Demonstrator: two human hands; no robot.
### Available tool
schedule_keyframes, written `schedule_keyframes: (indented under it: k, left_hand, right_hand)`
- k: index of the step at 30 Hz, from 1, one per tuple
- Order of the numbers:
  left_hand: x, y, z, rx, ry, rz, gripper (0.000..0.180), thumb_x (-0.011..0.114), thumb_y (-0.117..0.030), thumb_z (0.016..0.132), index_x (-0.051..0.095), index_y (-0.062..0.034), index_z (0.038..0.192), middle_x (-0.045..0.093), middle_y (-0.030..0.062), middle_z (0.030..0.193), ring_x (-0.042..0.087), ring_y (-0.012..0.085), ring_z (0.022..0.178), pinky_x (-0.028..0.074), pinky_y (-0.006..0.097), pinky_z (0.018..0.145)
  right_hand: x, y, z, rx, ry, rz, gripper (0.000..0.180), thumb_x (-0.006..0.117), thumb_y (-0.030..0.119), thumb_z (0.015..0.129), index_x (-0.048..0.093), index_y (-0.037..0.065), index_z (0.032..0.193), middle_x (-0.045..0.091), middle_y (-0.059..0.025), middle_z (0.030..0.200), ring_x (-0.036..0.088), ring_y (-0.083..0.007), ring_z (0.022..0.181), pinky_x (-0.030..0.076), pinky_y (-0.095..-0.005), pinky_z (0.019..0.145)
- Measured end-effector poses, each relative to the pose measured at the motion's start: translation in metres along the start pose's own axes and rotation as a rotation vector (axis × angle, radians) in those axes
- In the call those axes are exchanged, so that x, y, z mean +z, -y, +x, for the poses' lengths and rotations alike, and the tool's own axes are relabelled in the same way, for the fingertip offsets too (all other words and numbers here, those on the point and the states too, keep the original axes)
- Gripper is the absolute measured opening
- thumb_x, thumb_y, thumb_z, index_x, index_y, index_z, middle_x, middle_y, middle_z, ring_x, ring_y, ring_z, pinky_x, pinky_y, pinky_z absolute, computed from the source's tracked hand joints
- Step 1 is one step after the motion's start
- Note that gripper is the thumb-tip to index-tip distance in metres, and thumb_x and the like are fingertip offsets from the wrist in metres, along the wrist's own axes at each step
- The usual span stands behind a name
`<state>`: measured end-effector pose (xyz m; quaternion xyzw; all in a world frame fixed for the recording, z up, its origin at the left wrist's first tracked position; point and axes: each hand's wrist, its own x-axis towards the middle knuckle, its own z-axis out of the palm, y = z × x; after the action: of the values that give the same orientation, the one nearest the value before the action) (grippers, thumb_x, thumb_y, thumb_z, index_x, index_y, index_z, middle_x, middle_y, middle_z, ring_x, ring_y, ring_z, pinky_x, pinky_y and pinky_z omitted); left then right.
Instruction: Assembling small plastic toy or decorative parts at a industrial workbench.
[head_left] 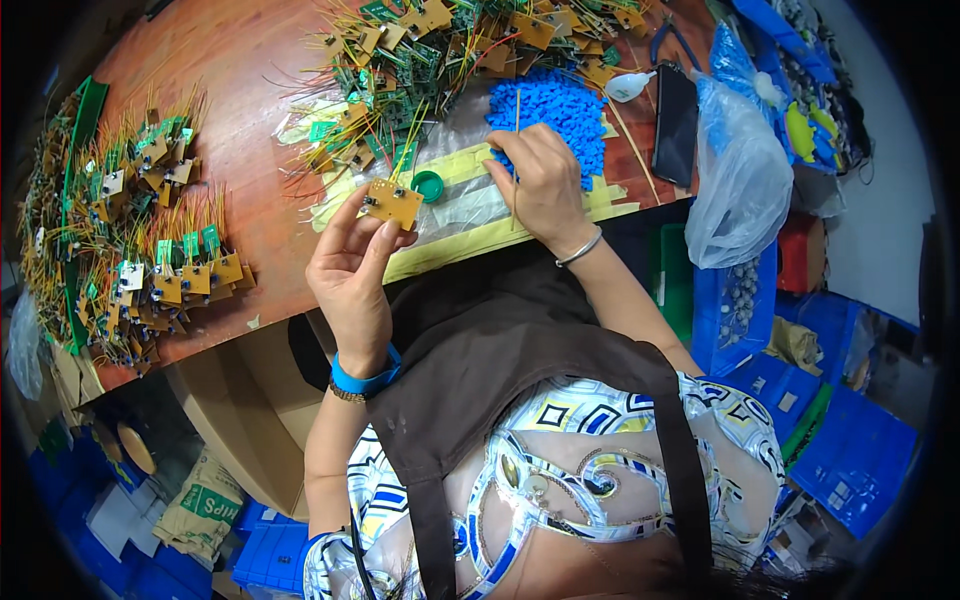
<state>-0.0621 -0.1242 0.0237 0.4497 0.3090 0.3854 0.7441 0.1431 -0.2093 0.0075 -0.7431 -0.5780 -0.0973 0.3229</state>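
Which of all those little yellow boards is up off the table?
The small yellow board pinched in the left hand, held up beside the green cap. All the other boards lie in heaps on the table.

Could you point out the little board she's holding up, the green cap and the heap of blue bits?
small yellow circuit board [392, 203], head view, middle of its face.
green cap [428, 186], head view, its centre.
pile of blue pieces [552, 108], head view, middle of the heap.

One head-worn fisheye view looks steeply down from close above, facing forward over the person's chest to the reddish-brown wooden tabletop [230, 90], its edges bending toward the dark rim.
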Motion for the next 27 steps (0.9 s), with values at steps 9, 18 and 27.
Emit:
schedule_keyframes:
  k: [9, 18, 27]
  left_hand:
    - [0.006, 0.004, -0.003, -0.008, 0.009, 0.003, 0.044, 0.063, 0.002, 0.090, 0.051, 0.0051, 0.131, 0.068, 0.0092, 0.091, 0.067, 0.0162, 0.082, 0.054, 0.028, 0.078]
    - [0.008, 0.006, -0.003, -0.020, 0.043, 0.035, 0.044, 0.063, 0.002, 0.089, 0.051, 0.0054, 0.131, 0.068, 0.0102, 0.094, 0.068, 0.0174, 0.084, 0.055, 0.029, 0.079]
    - [0.012, 0.011, -0.005, -0.036, 0.096, 0.002, 0.042, 0.062, 0.003, 0.089, 0.052, 0.0055, 0.130, 0.068, 0.0100, 0.095, 0.067, 0.0159, 0.085, 0.055, 0.028, 0.079]
  right_hand:
    - [0.008, 0.002, 0.000, -0.004, -0.016, -0.008, 0.025, 0.075, 0.004, 0.069, 0.066, 0.007, 0.093, 0.062, -0.0053, 0.076, 0.058, -0.0238, 0.076, 0.041, -0.0355, 0.069]
    - [0.009, 0.002, 0.000, -0.133, -0.030, -0.126, 0.019, 0.072, 0.004, 0.071, 0.066, 0.007, 0.088, 0.060, -0.0047, 0.072, 0.058, -0.0219, 0.071, 0.039, -0.0359, 0.065]
    - [-0.026, 0.059, 0.014, -0.297, -0.166, 0.228, 0.027, 0.075, 0.005, 0.068, 0.068, 0.008, 0.094, 0.067, -0.0027, 0.080, 0.062, -0.0208, 0.078, 0.042, -0.0341, 0.069]
